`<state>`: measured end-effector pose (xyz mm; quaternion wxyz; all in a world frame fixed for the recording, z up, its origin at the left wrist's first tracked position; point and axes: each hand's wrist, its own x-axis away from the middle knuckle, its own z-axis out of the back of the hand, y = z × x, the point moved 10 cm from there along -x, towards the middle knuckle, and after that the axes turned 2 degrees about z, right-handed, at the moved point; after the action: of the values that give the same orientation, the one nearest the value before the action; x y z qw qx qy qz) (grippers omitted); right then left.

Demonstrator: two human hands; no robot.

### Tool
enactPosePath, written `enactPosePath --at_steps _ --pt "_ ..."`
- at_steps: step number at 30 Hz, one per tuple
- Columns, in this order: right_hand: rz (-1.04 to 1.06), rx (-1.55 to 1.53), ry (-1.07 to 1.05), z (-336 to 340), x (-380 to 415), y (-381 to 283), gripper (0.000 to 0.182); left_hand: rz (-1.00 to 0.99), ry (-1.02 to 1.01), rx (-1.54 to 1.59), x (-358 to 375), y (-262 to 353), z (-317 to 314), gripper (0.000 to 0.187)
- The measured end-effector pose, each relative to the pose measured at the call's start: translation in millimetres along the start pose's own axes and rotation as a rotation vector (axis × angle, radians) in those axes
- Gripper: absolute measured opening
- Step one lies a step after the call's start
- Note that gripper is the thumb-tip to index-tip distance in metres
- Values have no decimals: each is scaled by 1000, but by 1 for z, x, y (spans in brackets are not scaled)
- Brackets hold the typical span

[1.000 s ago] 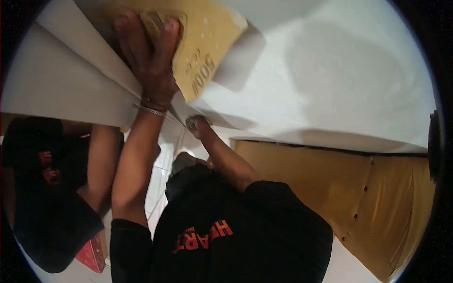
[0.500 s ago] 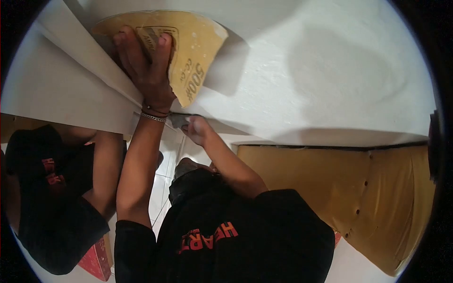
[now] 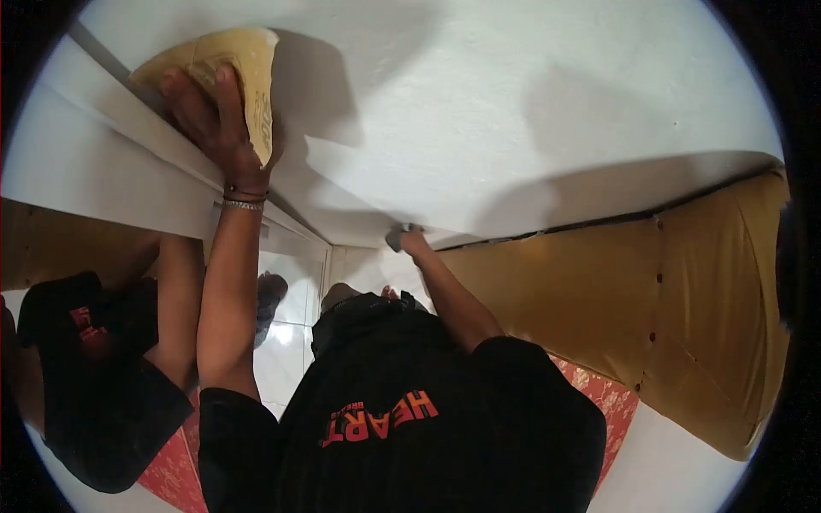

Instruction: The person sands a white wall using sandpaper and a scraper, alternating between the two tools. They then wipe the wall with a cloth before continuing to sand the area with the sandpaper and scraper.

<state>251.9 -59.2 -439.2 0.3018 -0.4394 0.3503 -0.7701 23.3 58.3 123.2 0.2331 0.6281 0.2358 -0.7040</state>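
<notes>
My left hand (image 3: 211, 128) is raised at the upper left and grips a curled yellow sandpaper sheet (image 3: 256, 73) with printing on its back, close to the white wall (image 3: 479, 111). Two fingers lie over the sheet and the thumb is hidden. Lower down, near the bottom of the wall, my right hand (image 3: 416, 244) is closed around a small dark grey piece (image 3: 396, 238). That piece is right at the wall surface, and its kind does not show.
A mirror (image 3: 103, 231) on the left reflects a person in a black shirt. At the right stands a mustard buttoned upholstered panel (image 3: 581, 282), with red patterned fabric (image 3: 617, 402) below it. Glossy white floor tiles (image 3: 291, 350) show past my waist.
My left hand has moved left with the sandpaper, which now shows more edge-on. The right hand has shifted right and slightly down with the grey piece. The whole view has also shifted.
</notes>
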Motion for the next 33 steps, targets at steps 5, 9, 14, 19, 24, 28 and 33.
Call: enactPosePath --at_steps 5,9,14,19,24,28,33 --pt "53 -450 -82 100 148 -191 44 -50 -6 -33 -4 7 1 50" --pt "119 -378 -79 103 126 -170 44 -26 -47 -81 -5 8 0 51" --pt "-9 209 -178 62 76 -98 48 -45 -52 -69 -2 9 0 51" --pt "164 -425 -202 87 154 -225 52 -54 -41 -67 -3 11 1 51" --pt "210 -269 -126 85 113 -182 57 -65 -23 -102 -3 9 0 52" --pt "101 304 -18 59 77 -96 54 -41 -40 -114 -3 14 2 50" --pt "350 -3 -135 95 123 -203 49 -44 -19 -90 -1 11 4 46"
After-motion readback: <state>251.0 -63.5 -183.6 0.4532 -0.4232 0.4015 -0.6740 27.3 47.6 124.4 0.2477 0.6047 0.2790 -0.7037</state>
